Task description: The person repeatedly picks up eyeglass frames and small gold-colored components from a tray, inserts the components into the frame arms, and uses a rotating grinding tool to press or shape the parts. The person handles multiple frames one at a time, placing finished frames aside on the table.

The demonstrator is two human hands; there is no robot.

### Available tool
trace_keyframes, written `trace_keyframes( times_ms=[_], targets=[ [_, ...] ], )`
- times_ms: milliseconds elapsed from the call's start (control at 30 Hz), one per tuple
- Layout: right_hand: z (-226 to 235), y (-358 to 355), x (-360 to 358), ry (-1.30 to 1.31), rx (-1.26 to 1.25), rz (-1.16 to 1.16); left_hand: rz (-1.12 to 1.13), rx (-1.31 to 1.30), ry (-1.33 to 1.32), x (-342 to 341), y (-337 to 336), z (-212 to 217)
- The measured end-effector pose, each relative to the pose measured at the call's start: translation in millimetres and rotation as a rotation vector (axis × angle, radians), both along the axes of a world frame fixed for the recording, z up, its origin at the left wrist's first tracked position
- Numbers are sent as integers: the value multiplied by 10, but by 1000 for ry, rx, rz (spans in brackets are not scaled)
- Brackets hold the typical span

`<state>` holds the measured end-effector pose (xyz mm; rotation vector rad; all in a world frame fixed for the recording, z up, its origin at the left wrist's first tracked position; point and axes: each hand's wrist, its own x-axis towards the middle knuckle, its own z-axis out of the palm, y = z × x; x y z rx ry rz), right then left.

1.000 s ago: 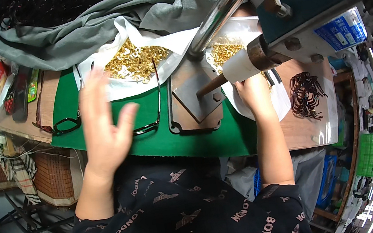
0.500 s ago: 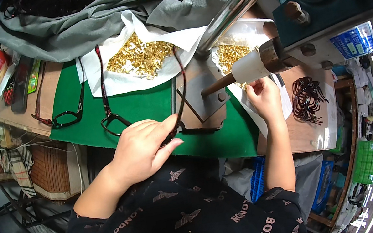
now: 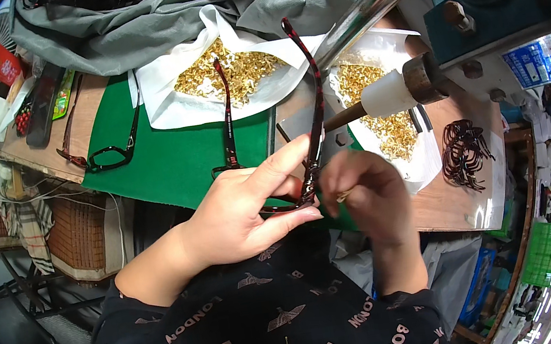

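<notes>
My left hand [image 3: 235,210] is closed around the front of a dark reddish-brown eyeglass frame [image 3: 315,116], holding it above the table's near edge. Both temples of the frame point up and away from me. Close beside the frame's right hinge, my right hand [image 3: 380,206] pinches a tiny gold-coloured piece [image 3: 343,197]; motion blurs these fingers, and the piece's exact shape is unclear. Small gold metal pieces [image 3: 239,70] lie heaped on white paper [image 3: 159,107] at the back. More gold pieces [image 3: 395,136] fill a white tray [image 3: 424,164] to the right.
A machine's rod with a white sleeve [image 3: 385,94] reaches in from the right, below a dark green metal block [image 3: 486,5]. Another eyeglass frame [image 3: 111,157] lies at left on green cloth [image 3: 168,167]. Dark curved pieces [image 3: 465,154] are bunched at right. Grey cloth [image 3: 147,27] covers the back.
My right hand has come from the gold pieces in the tray toward me, up to the eyeglass frame. My left hand has moved right and turned the frame.
</notes>
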<state>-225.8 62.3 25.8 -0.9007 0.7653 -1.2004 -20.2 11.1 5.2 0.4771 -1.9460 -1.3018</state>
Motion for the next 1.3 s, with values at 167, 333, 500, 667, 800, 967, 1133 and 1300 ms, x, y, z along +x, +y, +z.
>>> trace_keyframes(
  times_ms=[167, 333, 500, 667, 800, 967, 1133, 1300],
  targets=[
    [-94, -5, 248, -130, -28, -161, 88, -189, -106, -51, -29, 81],
    [-14, 0, 237, -5, -60, -196, 161, -238, -126, -63, -17, 86],
    [-57, -21, 237, 31, -49, -254, 184, -266, -101, -85, -32, 49],
    [-26, -9, 193, 5, 15, -233, 191, -375, -181, -62, -53, 70],
    [-95, -10, 290, -71, 32, -333, 250, -454, -231, -109, -62, 64],
    [-93, 3, 383, -19, 21, -355, 268, -406, -142, -156, -49, 30],
    [10, -49, 198, 385, -126, -152, 83, -236, 18, -156, -69, 48],
    [299, 7, 52, 463, -122, -240, -25, 2, 154, -366, 5, 300]
  ],
)
